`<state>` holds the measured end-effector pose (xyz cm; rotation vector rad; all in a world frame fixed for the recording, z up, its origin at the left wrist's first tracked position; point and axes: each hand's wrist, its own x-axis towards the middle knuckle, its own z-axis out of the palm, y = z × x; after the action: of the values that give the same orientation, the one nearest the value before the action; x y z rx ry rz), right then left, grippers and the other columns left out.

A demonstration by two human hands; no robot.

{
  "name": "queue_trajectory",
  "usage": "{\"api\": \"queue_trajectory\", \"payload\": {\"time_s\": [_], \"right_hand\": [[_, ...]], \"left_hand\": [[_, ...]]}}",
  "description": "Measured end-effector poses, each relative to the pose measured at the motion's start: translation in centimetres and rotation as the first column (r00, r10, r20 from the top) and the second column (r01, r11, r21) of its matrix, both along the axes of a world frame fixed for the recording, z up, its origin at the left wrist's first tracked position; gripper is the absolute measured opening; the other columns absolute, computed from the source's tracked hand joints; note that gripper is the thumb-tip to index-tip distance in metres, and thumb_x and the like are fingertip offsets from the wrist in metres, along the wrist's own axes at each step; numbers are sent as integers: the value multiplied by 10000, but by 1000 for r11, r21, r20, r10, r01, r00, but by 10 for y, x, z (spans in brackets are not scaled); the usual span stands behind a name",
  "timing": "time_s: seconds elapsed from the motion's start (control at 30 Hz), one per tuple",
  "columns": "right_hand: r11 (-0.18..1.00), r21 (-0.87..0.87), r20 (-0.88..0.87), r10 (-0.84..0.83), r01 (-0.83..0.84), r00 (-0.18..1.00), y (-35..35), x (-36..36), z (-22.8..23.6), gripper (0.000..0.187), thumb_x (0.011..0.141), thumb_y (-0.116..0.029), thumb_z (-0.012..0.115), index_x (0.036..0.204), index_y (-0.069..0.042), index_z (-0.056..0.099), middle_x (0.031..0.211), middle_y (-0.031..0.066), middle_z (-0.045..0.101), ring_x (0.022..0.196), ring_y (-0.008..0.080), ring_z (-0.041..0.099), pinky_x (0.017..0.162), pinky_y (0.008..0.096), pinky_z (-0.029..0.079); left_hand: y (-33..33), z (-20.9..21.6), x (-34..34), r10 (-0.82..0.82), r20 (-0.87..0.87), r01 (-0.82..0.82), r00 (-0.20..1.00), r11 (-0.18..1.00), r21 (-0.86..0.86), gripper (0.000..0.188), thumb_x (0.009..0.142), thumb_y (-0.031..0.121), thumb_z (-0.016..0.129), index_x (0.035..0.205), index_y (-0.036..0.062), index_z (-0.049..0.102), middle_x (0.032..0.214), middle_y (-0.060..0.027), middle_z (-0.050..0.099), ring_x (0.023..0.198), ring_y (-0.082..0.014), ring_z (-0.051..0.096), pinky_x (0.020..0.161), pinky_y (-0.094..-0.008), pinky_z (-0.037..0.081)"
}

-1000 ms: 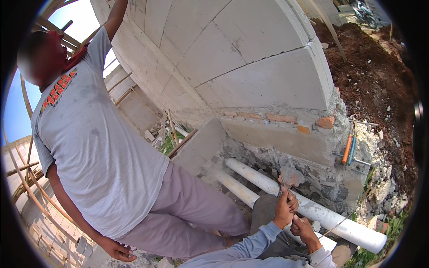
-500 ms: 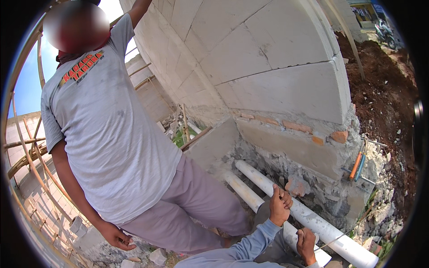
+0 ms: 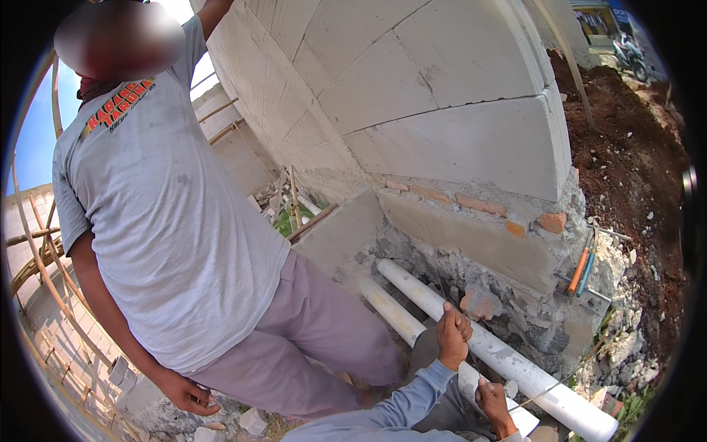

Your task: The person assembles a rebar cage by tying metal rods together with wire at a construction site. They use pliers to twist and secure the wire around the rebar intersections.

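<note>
My left hand (image 3: 454, 337) is closed in a fist above two white pipes, the longer pipe (image 3: 508, 359) and the shorter pipe (image 3: 395, 309). What it grips is hidden by the fingers. Lower and to the right, my right hand (image 3: 493, 404) is closed as well, its thumb up. A thin wire (image 3: 556, 385) runs from this right hand out over the longer pipe toward the rubble. Both pipes slope down from the wall's base toward the lower right. My grey-blue sleeve (image 3: 409, 401) crosses the lower edge.
A person in a grey shirt (image 3: 169, 214) stands close on the left, one arm raised to the block wall (image 3: 442, 140). Orange-handled (image 3: 581, 271) and blue-handled (image 3: 587, 275) tools hang at the wall's corner. Broken concrete (image 3: 626, 324) and brown soil (image 3: 618, 147) lie right; bamboo poles (image 3: 55, 272) stand left.
The whole scene has shifted slightly left and up in the view. Both my hands stay closed, nearly in the same place over the pipes.
</note>
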<state>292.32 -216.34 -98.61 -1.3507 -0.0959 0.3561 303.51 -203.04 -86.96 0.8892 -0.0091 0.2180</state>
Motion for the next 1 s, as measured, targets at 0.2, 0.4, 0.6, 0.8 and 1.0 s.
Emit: {"api": "queue_trajectory", "payload": {"time_s": [0.2,0.4,0.6,0.8,1.0], "right_hand": [[942,-328,317,44,66,947,-19,-2,24,470,1001,-343,412,750,-6,621,524,151,493,478,304,507,512,393,382],[873,-481,401,137,81,906,-20,9,41,426,989,-310,428,719,2,533,615,247,522,621,471,498,578,493,388],[863,-465,496,69,197,866,3,61,97,409,991,-315,431,750,-6,547,641,243,539,649,464,516,600,508,389],[848,-402,589,-50,346,807,-7,77,114,369,985,-287,453,749,-16,535,615,220,529,616,446,527,580,493,394],[740,-389,530,-307,549,790,-51,1,25,344,980,-247,476,719,-25,508,585,193,494,564,412,522,534,463,392]], "left_hand": [[12,9,12,-31,-169,6,985,989,-146,483,987,525,438,685,155,364,530,45,231,439,-91,187,416,-255,193],[29,-1,25,-52,-191,-1,980,964,-265,461,1001,503,411,699,154,413,533,41,254,431,-99,231,408,-258,218],[79,34,72,7,-69,-38,998,891,-452,444,1034,435,340,755,126,492,523,29,339,425,-110,282,396,-261,258],[42,88,110,-83,34,90,996,900,-426,399,1040,392,351,788,121,500,531,31,339,439,-105,290,401,-247,258],[-97,71,20,-436,-8,435,900,900,-26,389,1015,431,440,787,120,482,546,51,263,452,-68,235,420,-230,225]]}}
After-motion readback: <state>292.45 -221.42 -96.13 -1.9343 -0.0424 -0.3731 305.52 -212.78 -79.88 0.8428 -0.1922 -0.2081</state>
